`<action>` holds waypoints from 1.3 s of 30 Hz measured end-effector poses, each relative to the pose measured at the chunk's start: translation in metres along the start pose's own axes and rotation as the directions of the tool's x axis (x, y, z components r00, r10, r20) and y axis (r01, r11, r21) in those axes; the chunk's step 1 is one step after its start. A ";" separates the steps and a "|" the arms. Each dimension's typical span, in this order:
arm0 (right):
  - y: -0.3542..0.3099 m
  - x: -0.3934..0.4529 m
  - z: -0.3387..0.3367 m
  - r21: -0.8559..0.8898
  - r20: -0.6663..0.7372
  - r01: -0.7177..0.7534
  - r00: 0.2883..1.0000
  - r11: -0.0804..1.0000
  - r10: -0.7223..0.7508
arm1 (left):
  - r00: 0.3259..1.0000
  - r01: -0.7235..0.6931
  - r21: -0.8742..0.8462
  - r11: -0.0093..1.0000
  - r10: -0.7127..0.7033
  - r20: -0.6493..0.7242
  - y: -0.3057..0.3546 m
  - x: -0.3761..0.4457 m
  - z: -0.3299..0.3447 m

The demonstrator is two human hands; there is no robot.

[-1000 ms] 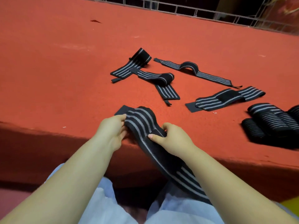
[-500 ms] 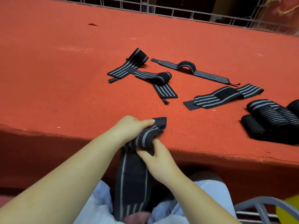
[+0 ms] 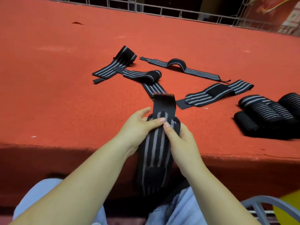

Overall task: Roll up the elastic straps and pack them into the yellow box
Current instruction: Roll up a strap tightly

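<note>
My left hand [image 3: 138, 127] grips the black elastic strap with grey lengthwise stripes [image 3: 156, 150] from the left, thumb laid across its top; my right hand [image 3: 180, 140] pinches it from the right, thumb tip meeting the left thumb. Head view, the only view: half a second ago the strap's plain black end was folded down under my left thumb; now that end [image 3: 164, 103] stands up above both hands, and the striped length hangs straight down over the edge of the red felt-covered table [image 3: 65, 95] towards my lap. I judge the roll barely begun, its first turn not yet formed. Four unrolled striped straps [image 3: 185, 69] lie flat farther back on the table; finished black rolls [image 3: 266, 114] sit at right. A yellow edge [image 3: 290, 207], possibly the box, shows at lower right.
</note>
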State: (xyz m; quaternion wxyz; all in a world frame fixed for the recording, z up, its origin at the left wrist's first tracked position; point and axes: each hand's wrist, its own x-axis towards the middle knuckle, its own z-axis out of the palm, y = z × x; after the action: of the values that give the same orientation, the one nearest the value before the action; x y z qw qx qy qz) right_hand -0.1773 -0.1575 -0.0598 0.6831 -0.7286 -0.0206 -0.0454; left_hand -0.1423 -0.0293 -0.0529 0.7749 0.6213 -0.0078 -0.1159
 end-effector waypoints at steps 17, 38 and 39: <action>0.013 0.043 0.000 -0.041 0.038 -0.081 0.996 0.996 0.082 | 0.993 -0.095 0.142 0.985 0.104 -0.058 -0.013 0.012 -0.007; 0.012 0.042 -0.011 -0.022 0.219 -0.106 0.970 0.994 0.108 | 0.970 -0.098 -0.008 0.995 0.094 -0.222 -0.012 0.011 -0.008; 0.013 0.043 -0.012 -0.011 0.218 -0.109 0.970 0.994 0.109 | 0.976 -0.095 -0.037 0.995 0.085 -0.200 -0.011 0.011 -0.008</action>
State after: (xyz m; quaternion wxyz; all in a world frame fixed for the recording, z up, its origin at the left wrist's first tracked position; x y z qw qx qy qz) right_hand -0.1338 -0.1716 -0.0680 0.6784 -0.7290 -0.0553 0.0726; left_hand -0.1320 -0.0255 -0.0671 0.7904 0.6107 0.0440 -0.0183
